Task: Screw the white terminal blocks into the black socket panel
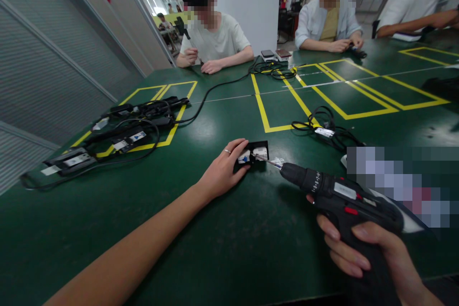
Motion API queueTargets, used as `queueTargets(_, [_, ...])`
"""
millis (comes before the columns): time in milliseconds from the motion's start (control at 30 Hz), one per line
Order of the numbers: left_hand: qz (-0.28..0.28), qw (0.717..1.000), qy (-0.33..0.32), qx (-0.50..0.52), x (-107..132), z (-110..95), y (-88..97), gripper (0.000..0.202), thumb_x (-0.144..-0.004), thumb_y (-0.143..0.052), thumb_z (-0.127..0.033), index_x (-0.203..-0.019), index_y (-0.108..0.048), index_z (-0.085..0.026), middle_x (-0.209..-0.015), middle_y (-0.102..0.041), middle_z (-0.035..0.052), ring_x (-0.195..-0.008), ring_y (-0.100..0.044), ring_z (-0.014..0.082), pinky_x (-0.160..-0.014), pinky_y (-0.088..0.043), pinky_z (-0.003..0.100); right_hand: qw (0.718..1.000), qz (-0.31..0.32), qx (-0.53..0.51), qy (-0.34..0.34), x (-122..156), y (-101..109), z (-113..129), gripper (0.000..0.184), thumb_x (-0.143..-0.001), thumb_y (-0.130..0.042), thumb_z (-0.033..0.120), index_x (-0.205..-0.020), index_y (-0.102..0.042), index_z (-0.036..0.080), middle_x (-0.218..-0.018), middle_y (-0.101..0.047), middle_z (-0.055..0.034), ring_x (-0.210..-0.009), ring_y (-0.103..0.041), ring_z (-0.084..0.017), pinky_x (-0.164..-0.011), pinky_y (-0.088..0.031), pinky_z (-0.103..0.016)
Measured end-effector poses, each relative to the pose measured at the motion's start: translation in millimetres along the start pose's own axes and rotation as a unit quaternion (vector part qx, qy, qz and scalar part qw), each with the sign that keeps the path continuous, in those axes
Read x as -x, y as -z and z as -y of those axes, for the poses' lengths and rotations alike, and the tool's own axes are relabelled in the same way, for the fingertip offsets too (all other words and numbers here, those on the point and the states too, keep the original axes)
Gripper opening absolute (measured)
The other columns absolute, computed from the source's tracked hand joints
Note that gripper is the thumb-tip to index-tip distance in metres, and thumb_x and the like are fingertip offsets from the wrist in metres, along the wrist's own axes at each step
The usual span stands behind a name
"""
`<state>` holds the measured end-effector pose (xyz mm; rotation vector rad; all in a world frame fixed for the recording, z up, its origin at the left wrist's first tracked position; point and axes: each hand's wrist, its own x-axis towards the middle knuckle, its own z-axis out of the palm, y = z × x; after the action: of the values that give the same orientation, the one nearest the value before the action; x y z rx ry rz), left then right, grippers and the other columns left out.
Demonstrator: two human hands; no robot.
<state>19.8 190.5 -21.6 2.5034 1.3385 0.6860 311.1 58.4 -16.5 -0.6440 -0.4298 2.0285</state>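
Steadying black adapter (254, 155) | left hand (223, 172) | right hand (369, 253) grips drill (340, 198)

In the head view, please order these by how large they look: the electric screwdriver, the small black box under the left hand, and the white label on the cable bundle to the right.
1. Electric screwdriver, held in the right hand; nearest the camera, which enlarges it.
2. Small black box, steadied by the left hand.
3. White label on the cable bundle, farther off.

Bare table (251, 229) is left open between the forearms; cable bundle (324, 126) and adapter pile (125, 129) crowd the flanks
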Motion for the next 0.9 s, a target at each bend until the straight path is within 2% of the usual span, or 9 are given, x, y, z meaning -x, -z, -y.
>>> queueTargets(567, [-0.001,1.0,0.004,0.001,0.6,0.3,-0.6,0.06,-0.087,-0.051,-0.025,-0.141,-0.025,-0.023,-0.143,-0.032,0.0087,-0.13,-0.038,0.026,-0.111,-0.035,0.044,1.0,-0.006,0.005,0.001,-0.1,-2.0,0.3,0.058,-0.072,-0.054,0.024,-0.129,-0.047,0.018,-0.077,-0.055,-0.0056,-0.039,-0.027,-0.004,-0.039,-0.029,-0.023])
queueTargets(900, [-0.001,1.0,-0.001,-0.002,0.3,0.5,-0.2,0.06,-0.087,-0.05,-0.024,-0.141,-0.024,-0.023,-0.143,-0.032,0.0094,-0.13,-0.038,0.0272,-0.109,-0.036,0.045,0.999,-0.045,-0.002,0.002,1.1,-5.9,-1.6,0.061,-0.068,-0.055,0.024,-0.128,-0.049,0.017,-0.075,-0.056,-0.0061,-0.038,-0.025,-0.004,-0.037,-0.028,-0.022])
